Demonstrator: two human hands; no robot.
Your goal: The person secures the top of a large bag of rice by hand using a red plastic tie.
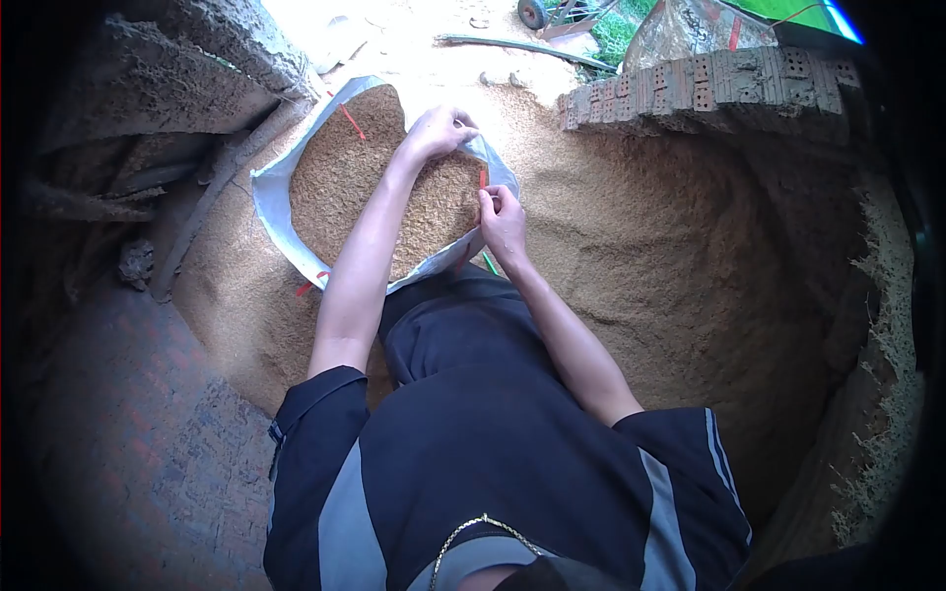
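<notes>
A person in a dark short-sleeved shirt with grey stripes (493,463) and a thin gold chain necklace (473,527) is crouching over a heap of tan, husk-like loose material (690,256), seen from the head camera. Both bare arms are stretching forward. The right hand (503,222) is working at the near right edge of a white woven plastic sack (271,197), its fingertips pressed together and pinching the rim beside a thin red strip (482,180). A short green strip (490,263) is showing just below that hand, against the sack's edge.

The sack is lying open-mouthed on the heap directly ahead of the person, filled almost to the brim with the same tan material. The left hand (439,130) is reaching across the filling to the far rim, its fingers curling closed over the white edge. More red strips are lying on the sack, one near its top (350,120) and one at its lower rim (307,287).

Beyond the heap, a low row of perforated red bricks (690,89) is standing to the right. Further off, a long dark pipe (522,46) is lying on pale ground, with a small black wheel (533,13) at the top edge.
</notes>
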